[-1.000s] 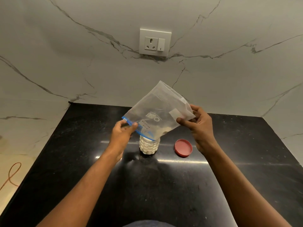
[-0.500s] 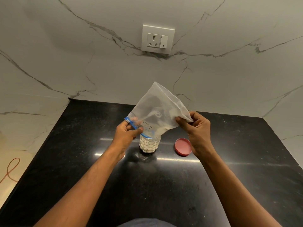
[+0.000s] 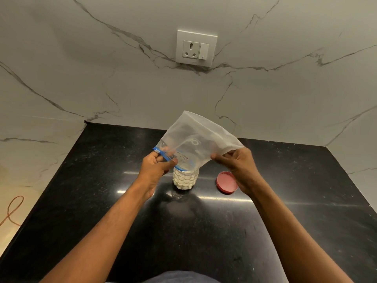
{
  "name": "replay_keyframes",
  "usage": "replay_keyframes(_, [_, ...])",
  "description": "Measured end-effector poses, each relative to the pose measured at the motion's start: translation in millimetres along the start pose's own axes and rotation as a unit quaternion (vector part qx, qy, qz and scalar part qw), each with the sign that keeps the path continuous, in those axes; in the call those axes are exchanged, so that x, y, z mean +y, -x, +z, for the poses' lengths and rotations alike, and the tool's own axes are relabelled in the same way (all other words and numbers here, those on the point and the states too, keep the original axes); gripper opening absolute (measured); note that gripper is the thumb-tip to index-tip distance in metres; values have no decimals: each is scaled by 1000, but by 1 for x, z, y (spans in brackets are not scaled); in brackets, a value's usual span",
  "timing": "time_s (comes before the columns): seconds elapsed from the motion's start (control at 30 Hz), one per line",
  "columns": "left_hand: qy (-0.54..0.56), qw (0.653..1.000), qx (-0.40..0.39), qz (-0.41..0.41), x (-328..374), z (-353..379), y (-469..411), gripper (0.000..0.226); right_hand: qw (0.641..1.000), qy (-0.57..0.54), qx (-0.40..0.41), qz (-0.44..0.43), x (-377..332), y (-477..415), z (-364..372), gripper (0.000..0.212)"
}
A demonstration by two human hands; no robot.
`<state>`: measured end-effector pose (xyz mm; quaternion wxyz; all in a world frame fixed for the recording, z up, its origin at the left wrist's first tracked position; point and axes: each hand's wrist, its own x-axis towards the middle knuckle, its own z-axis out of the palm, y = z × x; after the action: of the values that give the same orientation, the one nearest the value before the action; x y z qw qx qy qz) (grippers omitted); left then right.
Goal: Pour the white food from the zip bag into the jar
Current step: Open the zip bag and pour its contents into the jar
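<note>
1. Pouring is judged to be near its end: the zip bag (image 3: pixel 195 139) is held upended, its blue zip edge down over the mouth of the jar (image 3: pixel 185 178), and the bag looks almost empty.
2. The zip edge is pinched by the closed fingers of the left hand (image 3: pixel 158 166).
3. The raised bottom corner of the bag is gripped by the closed fingers of the right hand (image 3: pixel 237 162).
4. The white food (image 3: pixel 184 180) is seen filling the jar close to its neck.
5. Overflow onto the black counter (image 3: pixel 102 201) is possible if more is shaken in.
6. The jar is unsupported; a tug of the bag against its rim could tip it.
7. The red lid (image 3: pixel 227 182) lies just right of the jar.
</note>
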<state>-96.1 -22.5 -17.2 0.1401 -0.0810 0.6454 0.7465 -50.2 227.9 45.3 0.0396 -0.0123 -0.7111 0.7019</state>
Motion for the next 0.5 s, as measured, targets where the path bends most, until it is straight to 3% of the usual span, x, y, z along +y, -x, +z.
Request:
replay_keyframes(0.1, [10, 1000, -2, -5, -1, 0, 0, 40, 998, 62, 7, 12, 11, -2, 8, 38])
replay_keyframes(0.2, [16, 1000, -3, -7, -2, -1, 1, 39, 999, 21, 34, -1, 18, -5, 21, 32])
replay_keyframes(0.37, [22, 1000, 0, -9, -2, -3, 2, 39, 998, -10, 49, 28, 24, -7, 32, 46])
replay_keyframes(0.5, [37, 999, 2, -4, -3, -2, 3, 40, 995, -27, 48, 81, 34, 1, 34, 35])
